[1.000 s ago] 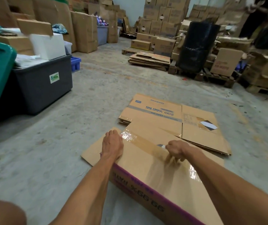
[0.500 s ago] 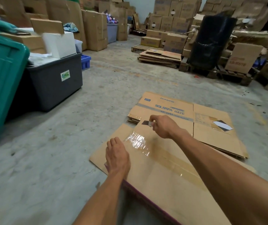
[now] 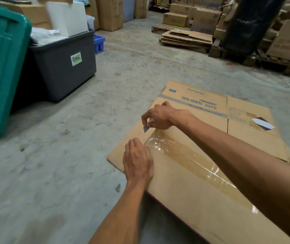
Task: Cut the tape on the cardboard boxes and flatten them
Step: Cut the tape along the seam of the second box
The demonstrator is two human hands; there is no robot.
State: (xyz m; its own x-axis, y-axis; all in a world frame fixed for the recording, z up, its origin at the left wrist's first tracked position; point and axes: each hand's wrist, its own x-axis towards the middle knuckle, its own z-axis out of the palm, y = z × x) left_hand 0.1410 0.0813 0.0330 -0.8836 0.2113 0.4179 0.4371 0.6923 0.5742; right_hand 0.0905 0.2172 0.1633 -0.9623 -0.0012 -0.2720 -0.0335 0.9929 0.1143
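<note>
A brown cardboard box (image 3: pixel 184 187) stands on the concrete floor in front of me, its top sealed by a strip of clear tape (image 3: pixel 190 157) running diagonally. My left hand (image 3: pixel 138 162) lies palm down on the box's near left corner, by the tape's end. My right hand (image 3: pixel 160 117) hovers just past that tape end, pinching a small grey blade (image 3: pixel 146 128) with its tip pointing down. A flattened box (image 3: pixel 242 131) printed "99.99% RATE" lies on the floor right behind.
A dark grey tub (image 3: pixel 61 66) and a green bin (image 3: pixel 0 67) stand at the left. A stack of flattened cardboard (image 3: pixel 186 39) on a pallet, a black wrapped cylinder (image 3: pixel 246 23) and piled boxes (image 3: pixel 200 18) fill the back. Bare concrete lies between.
My right hand moved with the blade from the middle of the tape to its far left end. My left hand slid slightly along the box top toward the tape.
</note>
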